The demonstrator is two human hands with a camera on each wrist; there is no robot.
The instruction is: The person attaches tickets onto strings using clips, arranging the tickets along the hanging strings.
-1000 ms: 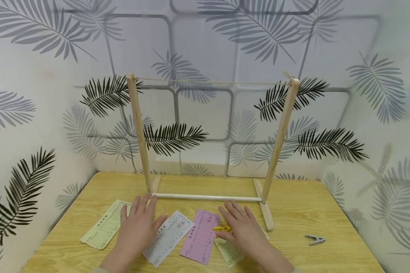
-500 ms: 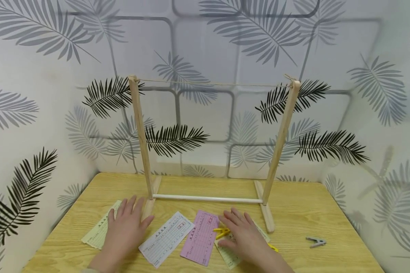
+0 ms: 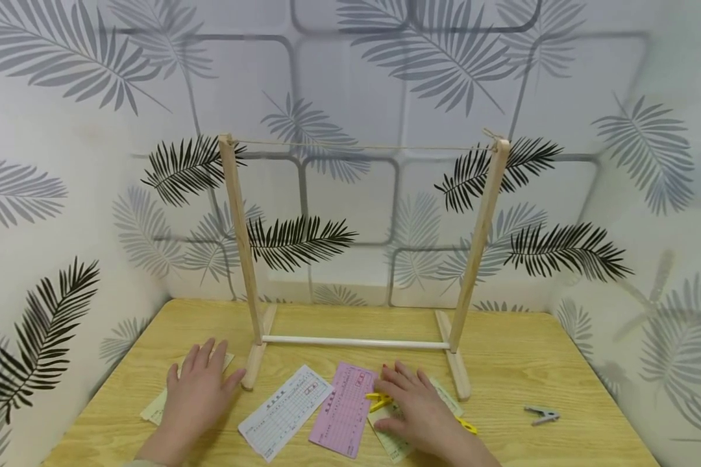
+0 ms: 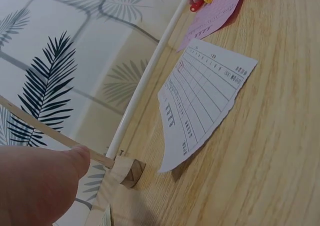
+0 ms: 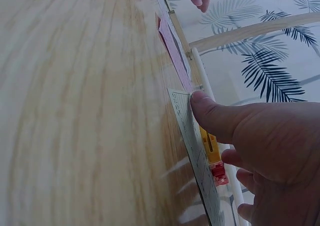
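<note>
My left hand (image 3: 195, 389) lies flat, fingers straight, on a pale green slip (image 3: 154, 408) at the table's left, just left of the rack's foot (image 3: 252, 364). My right hand (image 3: 413, 407) rests flat on another pale green slip (image 3: 393, 444). Its fingers touch a yellow clip (image 3: 378, 399) at the edge of a pink slip (image 3: 343, 408). In the right wrist view my thumb (image 5: 220, 118) presses the green slip (image 5: 189, 126) beside the yellow clip (image 5: 210, 146). A white slip (image 3: 285, 410) lies between my hands; the left wrist view shows this white slip (image 4: 200, 101) too.
A wooden rack (image 3: 479, 240) with a string (image 3: 362, 145) across its top and a white rod (image 3: 356, 342) low down stands mid-table. A second yellow clip (image 3: 467, 425) peeks out by my right wrist. A grey clip (image 3: 540, 413) lies at right. Walls close in behind and on both sides.
My left hand has slid left and back, off the rack's foot and white slip onto the green slip. My right hand has drawn back a little, baring more of the yellow clip.
</note>
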